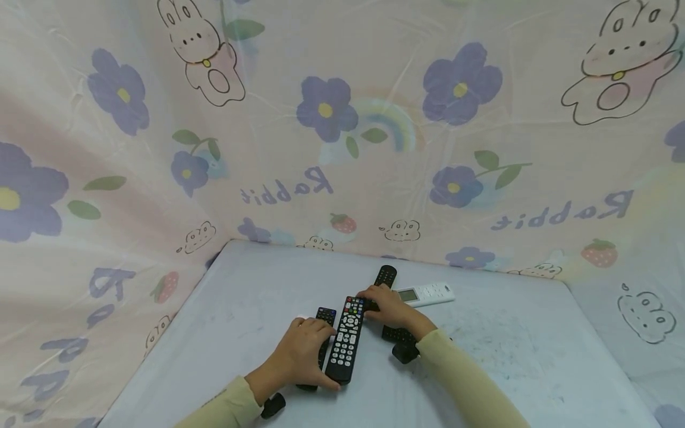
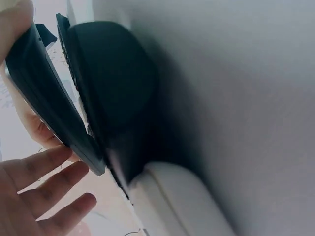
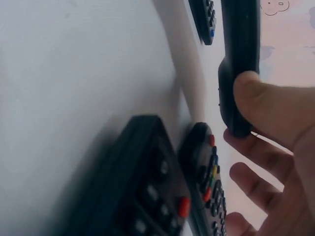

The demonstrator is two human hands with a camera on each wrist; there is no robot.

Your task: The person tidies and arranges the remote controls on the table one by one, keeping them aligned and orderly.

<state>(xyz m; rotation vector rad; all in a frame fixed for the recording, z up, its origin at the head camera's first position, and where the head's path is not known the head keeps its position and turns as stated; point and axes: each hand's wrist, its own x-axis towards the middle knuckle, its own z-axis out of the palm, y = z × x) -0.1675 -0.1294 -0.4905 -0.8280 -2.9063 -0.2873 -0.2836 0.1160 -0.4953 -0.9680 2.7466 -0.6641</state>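
Note:
Both hands hold a black remote control (image 1: 345, 342) with white buttons, raised over the table with its buttons facing up. The left hand (image 1: 302, 353) grips its near end, with the thumb at the bottom edge and fingers along the left side. At the far end, the right hand (image 1: 390, 308) pinches it; the right wrist view shows the thumb (image 3: 256, 96) against its side and a fingertip at its end. Another black remote (image 1: 326, 315) lies beside the left hand, partly hidden by it. Beyond the right hand lies a third black remote (image 1: 386, 275), partly covered.
A white remote with a display (image 1: 428, 294) lies right of the right hand. One more black remote (image 1: 396, 334) is under the right wrist. A white rounded object (image 2: 172, 196) shows close up in the left wrist view. Patterned cloth (image 1: 374, 178) hangs behind the white table (image 1: 508, 345).

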